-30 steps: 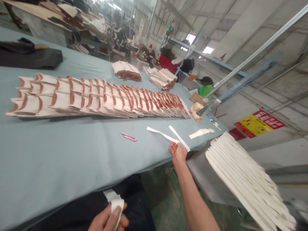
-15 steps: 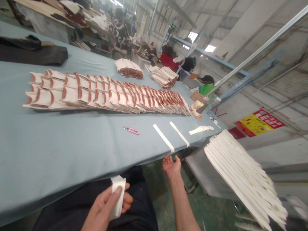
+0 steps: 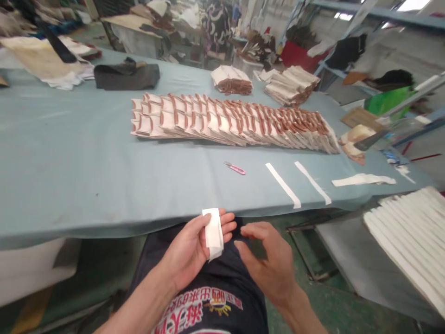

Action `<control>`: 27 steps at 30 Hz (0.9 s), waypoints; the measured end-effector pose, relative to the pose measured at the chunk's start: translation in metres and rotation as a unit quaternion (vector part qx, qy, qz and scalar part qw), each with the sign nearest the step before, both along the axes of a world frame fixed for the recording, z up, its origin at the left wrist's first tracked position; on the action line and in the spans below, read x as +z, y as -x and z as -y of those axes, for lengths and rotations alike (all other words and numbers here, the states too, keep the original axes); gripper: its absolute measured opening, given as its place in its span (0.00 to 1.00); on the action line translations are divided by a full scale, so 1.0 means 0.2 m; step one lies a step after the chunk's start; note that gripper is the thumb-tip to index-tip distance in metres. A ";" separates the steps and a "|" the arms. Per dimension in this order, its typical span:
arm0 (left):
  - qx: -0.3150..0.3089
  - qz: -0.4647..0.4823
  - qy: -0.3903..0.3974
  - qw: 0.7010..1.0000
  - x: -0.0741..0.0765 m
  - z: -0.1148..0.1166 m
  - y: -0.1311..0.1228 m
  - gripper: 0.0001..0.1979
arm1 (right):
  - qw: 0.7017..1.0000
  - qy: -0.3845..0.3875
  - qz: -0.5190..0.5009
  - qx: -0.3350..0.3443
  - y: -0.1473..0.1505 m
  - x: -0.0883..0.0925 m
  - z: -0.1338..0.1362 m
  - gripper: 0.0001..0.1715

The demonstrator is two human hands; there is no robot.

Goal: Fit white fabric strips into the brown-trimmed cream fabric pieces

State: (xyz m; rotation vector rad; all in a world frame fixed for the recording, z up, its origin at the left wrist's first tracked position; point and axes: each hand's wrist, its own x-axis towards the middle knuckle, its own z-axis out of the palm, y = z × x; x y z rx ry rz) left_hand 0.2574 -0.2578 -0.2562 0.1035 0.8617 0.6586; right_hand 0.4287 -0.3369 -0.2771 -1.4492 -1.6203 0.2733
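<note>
My left hand [image 3: 194, 246] holds a folded bundle of white strips [image 3: 212, 233] between thumb and fingers, just below the table's front edge. My right hand [image 3: 269, 260] hovers beside it with fingers spread and curved, holding nothing, a short gap from the bundle. Two white strips [image 3: 283, 185] lie side by side on the blue-grey table [image 3: 86, 176] near its front edge, to the right of my hands. A small pink thread snipper [image 3: 235, 168] lies a little left of them.
A long overlapping row of cream pieces with brown trim [image 3: 229, 123] runs across the table. Two stacks of such pieces [image 3: 232, 80] stand behind it. A dark folded cloth [image 3: 127, 75] lies at the back left. A pile of long white strips [image 3: 413, 241] rests on a low surface at right.
My right hand left the two strips lying on the table and drew back to my left hand. My left hand rose with its bundle. The view swung left and down.
</note>
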 end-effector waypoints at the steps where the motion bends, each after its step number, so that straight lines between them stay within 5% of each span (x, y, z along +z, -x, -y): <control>1: -0.002 0.009 0.006 1.000 0.01 0.00 0.00 0.14 | 0.996 -0.039 0.071 0.041 0.04 0.05 -0.02 0.13; 6: -0.008 0.028 0.041 0.999 0.02 0.02 0.02 0.16 | 0.962 -0.079 0.234 0.120 0.12 0.11 -0.09 0.14; 12: -0.003 0.037 0.043 0.998 0.01 0.04 0.03 0.17 | 0.953 -0.078 0.263 0.126 0.11 0.06 -0.09 0.16; 17: -0.022 0.022 0.023 0.999 -0.02 0.07 0.02 0.17 | 0.953 -0.085 0.265 0.119 0.12 0.04 -0.08 0.07; 21: -0.038 -0.015 -0.108 0.993 -0.10 0.11 0.00 0.12 | 0.989 -0.019 0.138 0.059 0.12 0.02 -0.07 0.12; 27: -0.076 -0.085 -0.214 0.970 -0.22 0.13 0.03 0.33 | 0.973 0.186 -0.136 -0.001 0.14 0.00 -0.08 0.10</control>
